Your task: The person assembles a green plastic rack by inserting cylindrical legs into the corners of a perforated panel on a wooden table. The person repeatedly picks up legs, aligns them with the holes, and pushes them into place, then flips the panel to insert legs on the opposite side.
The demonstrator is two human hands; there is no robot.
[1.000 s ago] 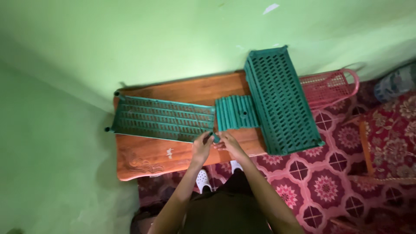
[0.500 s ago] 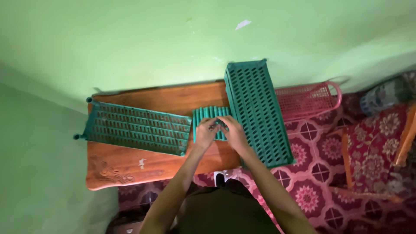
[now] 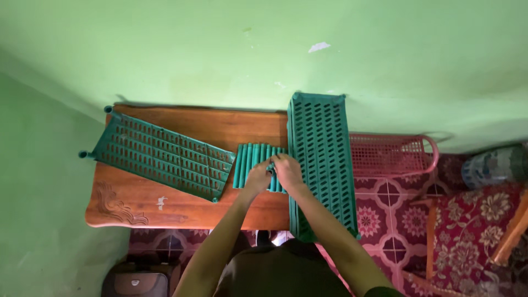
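A: Green tubes [image 3: 254, 165], a row lying side by side on the wooden worktop [image 3: 165, 201], between two slotted green panels. What do the hands do?

B: Left hand [image 3: 257, 179] and right hand [image 3: 287, 169] meet over the right end of the row, fingers curled on one tube; how tight each grip closes cannot be told.

A: And the panels?

B: Left panel [image 3: 162, 155] lies flat and slanted, touching the row's left edge. Right panel [image 3: 323, 159] runs lengthwise, its near end overhanging the worktop edge.

A: Beyond these?

B: A pink plastic basket [image 3: 391, 155] just right of the long panel, a green wall [image 3: 220, 49] behind, and a red patterned floor [image 3: 407, 220] below.
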